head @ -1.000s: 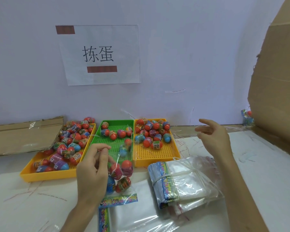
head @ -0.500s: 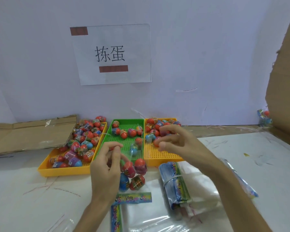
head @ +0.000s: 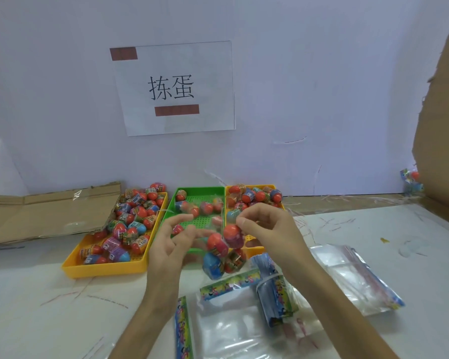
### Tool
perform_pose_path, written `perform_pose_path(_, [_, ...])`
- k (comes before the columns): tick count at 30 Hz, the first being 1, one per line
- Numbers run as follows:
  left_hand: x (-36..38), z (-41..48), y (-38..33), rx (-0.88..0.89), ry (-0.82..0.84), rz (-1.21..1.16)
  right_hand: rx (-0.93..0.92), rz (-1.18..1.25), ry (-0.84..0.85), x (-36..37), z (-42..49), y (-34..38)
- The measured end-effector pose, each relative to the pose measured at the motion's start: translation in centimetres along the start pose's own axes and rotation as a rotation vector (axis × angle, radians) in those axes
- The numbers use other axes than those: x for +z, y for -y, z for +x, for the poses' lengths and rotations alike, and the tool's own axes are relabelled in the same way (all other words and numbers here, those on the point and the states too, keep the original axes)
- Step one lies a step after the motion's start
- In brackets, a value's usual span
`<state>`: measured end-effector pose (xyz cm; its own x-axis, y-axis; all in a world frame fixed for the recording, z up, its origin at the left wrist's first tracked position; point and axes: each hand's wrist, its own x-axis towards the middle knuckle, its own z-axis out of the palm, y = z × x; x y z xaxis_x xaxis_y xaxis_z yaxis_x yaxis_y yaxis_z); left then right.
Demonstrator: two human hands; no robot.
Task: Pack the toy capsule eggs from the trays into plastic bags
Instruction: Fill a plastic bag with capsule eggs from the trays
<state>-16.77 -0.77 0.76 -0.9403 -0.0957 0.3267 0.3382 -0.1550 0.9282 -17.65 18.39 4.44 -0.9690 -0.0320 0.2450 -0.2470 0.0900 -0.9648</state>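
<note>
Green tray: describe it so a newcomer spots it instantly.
Under the paper sign, three trays sit side by side on the table. The green tray is the middle one, between the left yellow tray and the right yellow tray. Only it is green, and it holds the fewest eggs.

Clear bag [head: 215, 226] between the hands: outline and mouth blurred. Green tray [head: 200, 189]: near end hidden behind left hand [head: 171, 244] (and the bagged eggs [head: 217, 243]). Right yellow tray [head: 252, 251]: largely covered by right hand [head: 270, 229]. Cardboard [head: 441, 125]: cut off at right edge.
</note>
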Motion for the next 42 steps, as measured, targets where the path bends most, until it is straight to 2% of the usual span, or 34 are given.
perform_pose_path(3, [0.1,-0.1,0.2,0.023,0.055,0.059,0.006,0.036,-0.031,0.0,0.0,0.0])
perform_pose_path(11, [0.2,-0.3,-0.2,-0.028,-0.019,-0.006,-0.030,0.093,-0.035,1.0,-0.3,-0.5])
perform_pose_path(17, [0.6,-0.4,-0.5,-0.282,0.026,-0.381,-0.108,0.099,-0.051,1.1,-0.1,-0.5])
perform_pose_path(21, [1.3,-1.0,-0.9,-0.356,0.058,-0.513,-0.131,0.079,-0.026,1.6,-0.1,-0.6])
perform_pose_path(25, [1.7,-1.2,-1.2,-0.346,0.038,-0.496,-0.152,0.093,-0.013,2.0,-0.1,-0.6])
perform_pose_path(28, [1.6,-1.1,-1.0,-0.407,0.025,-0.494,-0.164,0.073,-0.012,2.3,-0.2,-0.7])
perform_pose_path(36, [1.1,-1.0,-1.1,-0.429,0.144,-0.393,-0.180,-0.002,-0.088,2.6,-0.4,-1.2])
perform_pose_path(42, [0.4,-0.9,-0.6,-0.481,0.147,-0.382,-0.195,-0.015,-0.075,3.0,-0.5,-1.4])
